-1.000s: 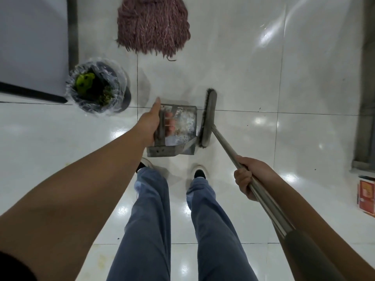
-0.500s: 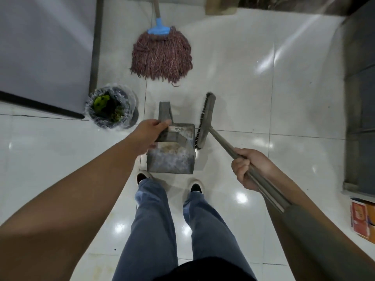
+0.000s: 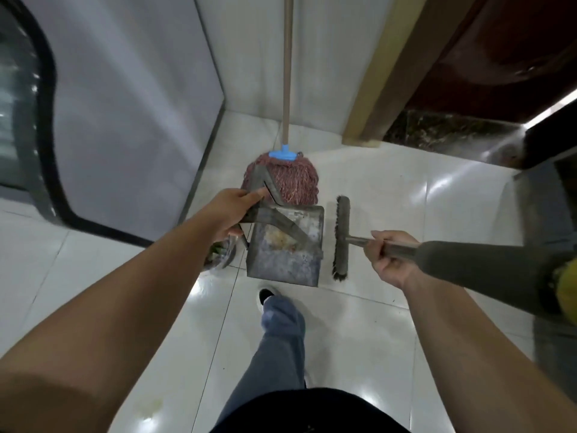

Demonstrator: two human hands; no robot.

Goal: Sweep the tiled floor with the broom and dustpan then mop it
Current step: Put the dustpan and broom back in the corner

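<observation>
Holding swept-up debris, the dented grey metal dustpan point(image 3: 285, 254) hangs off the glossy white tiled floor point(image 3: 384, 332), its strap handle gripped by the left hand point(image 3: 232, 210), so sweeping looks nearly done. The right hand point(image 3: 388, 256) wraps the stiff-bristled broom point(image 3: 341, 237) by its metal shaft. Mopping remains: the shaggy reddish string mop point(image 3: 288, 179) leans untouched against the wall.

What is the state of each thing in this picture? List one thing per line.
Dustpan: lifted, gripped by the left hand, dirt inside.
Broom: held by the right hand, head beside the dustpan.
Mop: upright, leaning at the wall, untouched.
Bin: on the floor, mostly hidden under the left arm.
</observation>
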